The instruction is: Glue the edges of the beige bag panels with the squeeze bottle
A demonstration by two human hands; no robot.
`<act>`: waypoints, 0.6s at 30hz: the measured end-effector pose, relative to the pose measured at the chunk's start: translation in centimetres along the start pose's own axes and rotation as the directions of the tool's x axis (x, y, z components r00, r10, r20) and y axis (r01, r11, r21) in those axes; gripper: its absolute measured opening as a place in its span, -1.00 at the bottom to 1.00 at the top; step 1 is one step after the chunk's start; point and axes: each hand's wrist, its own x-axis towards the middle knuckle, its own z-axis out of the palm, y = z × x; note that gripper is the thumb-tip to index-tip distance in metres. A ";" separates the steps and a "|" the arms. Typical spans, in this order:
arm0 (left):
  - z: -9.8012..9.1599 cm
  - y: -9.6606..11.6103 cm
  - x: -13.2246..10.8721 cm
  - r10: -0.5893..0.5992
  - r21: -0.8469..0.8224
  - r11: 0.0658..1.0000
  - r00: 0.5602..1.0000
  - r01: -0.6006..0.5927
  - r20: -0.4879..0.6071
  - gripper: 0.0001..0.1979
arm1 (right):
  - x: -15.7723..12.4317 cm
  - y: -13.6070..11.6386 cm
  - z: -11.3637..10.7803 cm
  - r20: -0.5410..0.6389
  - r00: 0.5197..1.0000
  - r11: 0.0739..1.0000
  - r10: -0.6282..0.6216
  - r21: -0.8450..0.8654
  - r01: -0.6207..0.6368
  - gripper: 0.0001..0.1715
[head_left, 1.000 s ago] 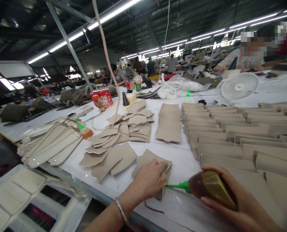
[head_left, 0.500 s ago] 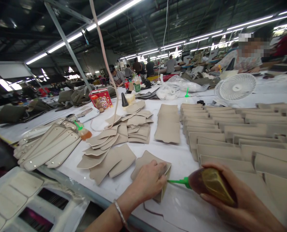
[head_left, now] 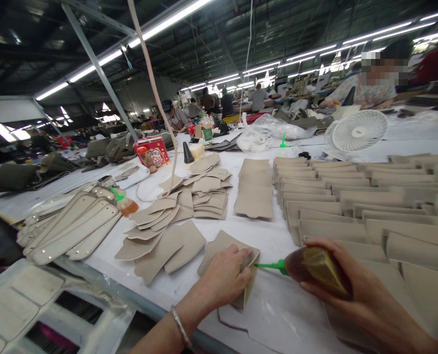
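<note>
My left hand presses down on a folded beige leather piece at the near edge of the white table, fingers curled over its right fold. My right hand is wrapped round a brown glue bottle lying sideways. Its green nozzle points left and touches the folded edge of the piece beside my left fingers.
Beige cut pieces lie in loose piles and in overlapping rows to the right. Long riveted strips and a second glue bottle sit at left. A small white fan stands behind. Other people work at far tables.
The glue nozzle has crept up along the folded edge, from lower on the fold to near its top corner. My left hand stays pressed on the piece.
</note>
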 end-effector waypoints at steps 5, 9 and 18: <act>-0.1 0.0 0.2 -0.001 -0.018 1.000 1.000 0.001 0.007 -0.50 | 0.5 0.1 -0.1 -0.032 0.999 1.000 -0.012 -0.028 0.011 -0.52; 0.0 -0.1 0.2 0.006 -0.025 1.000 1.000 -0.005 0.012 -0.50 | 0.2 -0.4 -0.1 0.007 0.999 0.999 -0.046 -0.008 0.046 -0.49; 0.1 0.0 0.3 0.009 -0.038 0.999 1.000 -0.009 0.004 -0.52 | 0.2 -0.5 0.0 0.004 1.000 0.999 0.026 0.028 -0.026 -0.51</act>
